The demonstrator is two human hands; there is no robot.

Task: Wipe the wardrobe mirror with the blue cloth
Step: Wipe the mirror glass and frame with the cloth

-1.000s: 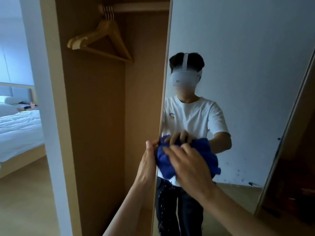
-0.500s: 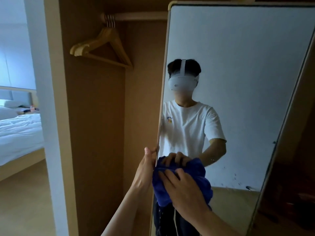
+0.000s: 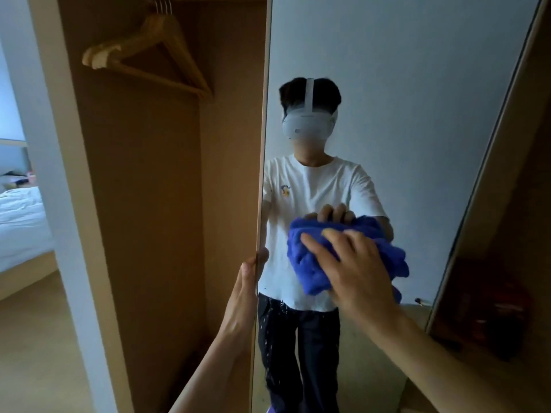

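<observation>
The tall wardrobe mirror (image 3: 417, 99) fills the right half of the head view, on an open door seen almost face-on. A crumpled blue cloth (image 3: 310, 263) is pressed flat against the glass at mid height by my right hand (image 3: 354, 272), fingers spread over it. My left hand (image 3: 244, 293) grips the door's left edge (image 3: 261, 174) just left of the cloth, thumb on the glass side. The glass reflects a person in a white T-shirt with a headset.
Left of the door the wardrobe bay (image 3: 143, 204) stands open, with wooden hangers (image 3: 149, 52) on a rail at the top. A bed with white sheets (image 3: 21, 222) shows at far left. A dark glossy panel (image 3: 501, 263) flanks the mirror on the right.
My right hand has slid the cloth rightward and upward across the glass, away from the door's left edge. My left hand keeps its grip on that edge.
</observation>
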